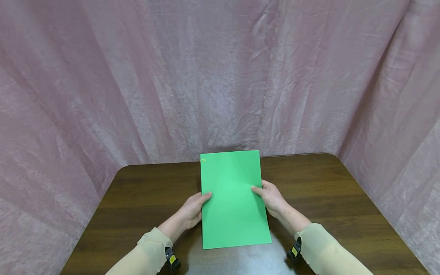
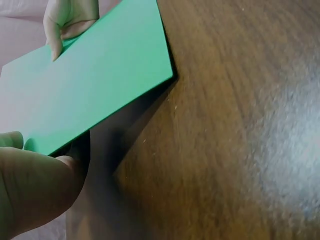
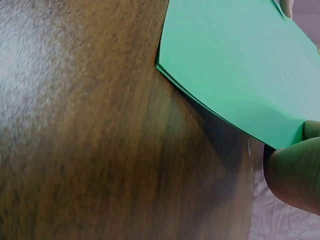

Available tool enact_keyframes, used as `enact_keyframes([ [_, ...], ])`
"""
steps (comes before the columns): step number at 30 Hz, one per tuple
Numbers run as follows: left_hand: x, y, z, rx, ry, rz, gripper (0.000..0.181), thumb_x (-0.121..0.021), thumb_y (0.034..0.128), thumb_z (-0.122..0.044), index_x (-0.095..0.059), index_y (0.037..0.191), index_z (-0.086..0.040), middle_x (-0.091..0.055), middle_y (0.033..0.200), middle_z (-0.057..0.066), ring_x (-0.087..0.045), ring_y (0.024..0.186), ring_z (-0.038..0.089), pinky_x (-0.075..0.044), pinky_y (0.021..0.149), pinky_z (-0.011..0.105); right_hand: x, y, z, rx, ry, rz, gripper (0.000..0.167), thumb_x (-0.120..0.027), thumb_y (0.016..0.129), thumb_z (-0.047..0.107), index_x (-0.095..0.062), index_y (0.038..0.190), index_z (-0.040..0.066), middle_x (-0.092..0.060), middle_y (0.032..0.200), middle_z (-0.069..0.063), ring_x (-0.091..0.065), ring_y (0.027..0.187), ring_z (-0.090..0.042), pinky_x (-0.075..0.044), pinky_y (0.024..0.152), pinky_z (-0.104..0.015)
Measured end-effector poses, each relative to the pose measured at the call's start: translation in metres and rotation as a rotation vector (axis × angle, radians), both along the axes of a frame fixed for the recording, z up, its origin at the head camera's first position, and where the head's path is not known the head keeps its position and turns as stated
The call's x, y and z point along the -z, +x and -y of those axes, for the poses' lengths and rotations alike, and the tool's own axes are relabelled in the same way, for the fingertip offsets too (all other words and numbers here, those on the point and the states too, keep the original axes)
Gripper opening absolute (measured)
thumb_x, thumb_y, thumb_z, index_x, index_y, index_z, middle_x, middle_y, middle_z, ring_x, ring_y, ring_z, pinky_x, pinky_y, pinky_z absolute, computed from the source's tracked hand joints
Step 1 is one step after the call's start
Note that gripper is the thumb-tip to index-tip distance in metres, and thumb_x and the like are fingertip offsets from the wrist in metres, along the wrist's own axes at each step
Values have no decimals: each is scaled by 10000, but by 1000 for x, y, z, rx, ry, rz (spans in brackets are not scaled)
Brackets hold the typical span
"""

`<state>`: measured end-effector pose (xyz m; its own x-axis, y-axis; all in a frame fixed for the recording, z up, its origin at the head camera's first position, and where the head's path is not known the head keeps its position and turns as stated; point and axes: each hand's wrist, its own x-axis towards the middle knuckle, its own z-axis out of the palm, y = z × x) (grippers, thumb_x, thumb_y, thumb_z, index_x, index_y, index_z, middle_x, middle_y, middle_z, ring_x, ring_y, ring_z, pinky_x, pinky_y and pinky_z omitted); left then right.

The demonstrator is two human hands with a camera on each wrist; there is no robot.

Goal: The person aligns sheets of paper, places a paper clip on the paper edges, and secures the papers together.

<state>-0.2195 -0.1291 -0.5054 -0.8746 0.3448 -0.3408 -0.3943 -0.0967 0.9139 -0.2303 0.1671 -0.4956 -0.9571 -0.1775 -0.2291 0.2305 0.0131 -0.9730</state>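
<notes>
A stack of green paper (image 1: 233, 217) is held up off the table, tilted, between the two hands. In the right wrist view the paper (image 3: 230, 65) shows more than one layer along its edge. A small yellow mark, which looks like a paper clip (image 1: 203, 160), sits at the upper left corner. My left hand (image 1: 191, 211) pinches the left edge, thumb on the front face. On the right edge my right hand (image 1: 273, 197) does the same, thumb in front and the other fingers mostly hidden behind. The near corner in the left wrist view hangs close over the wood.
The brown wooden table (image 1: 148, 206) has rounded far corners and a glossy reflection near its front. Pink velvet curtains (image 1: 220, 76) hang behind it and along both sides. Each wrist wears a dark strapped device (image 1: 173, 262).
</notes>
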Motion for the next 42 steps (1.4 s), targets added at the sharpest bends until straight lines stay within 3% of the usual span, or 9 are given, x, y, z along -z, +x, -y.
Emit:
enact_keyframes([
  [14, 0, 6, -5, 9, -19, -35, 483, -524, 1114, -204, -410, 1512, 43, -709, 1246, 103, -737, 1038, 149, -622, 890, 332, 3, -2, 0, 24, 9, 23, 391, -517, 1104, 148, -534, 1446, -42, -743, 1103, -82, -718, 898, -154, -592, 796, -334],
  [27, -2, 6, -9, -51, -58, -56, 452, -535, 1110, -209, -463, 1477, 44, -719, 1179, 87, -735, 988, 145, -621, 862, 331, 1, 0, 0, 6, -11, 19, 440, -506, 1106, 141, -463, 1506, -37, -708, 1218, -122, -712, 962, -160, -583, 844, -333],
  [42, 1, 6, -9, -39, -64, -64, 421, -518, 1118, -213, -483, 1449, 44, -722, 1120, 56, -740, 950, 139, -623, 831, 331, -4, 5, -2, -14, 20, 14, 468, -524, 1084, 115, -441, 1498, -89, -667, 1284, -196, -699, 980, -155, -566, 872, -323],
])
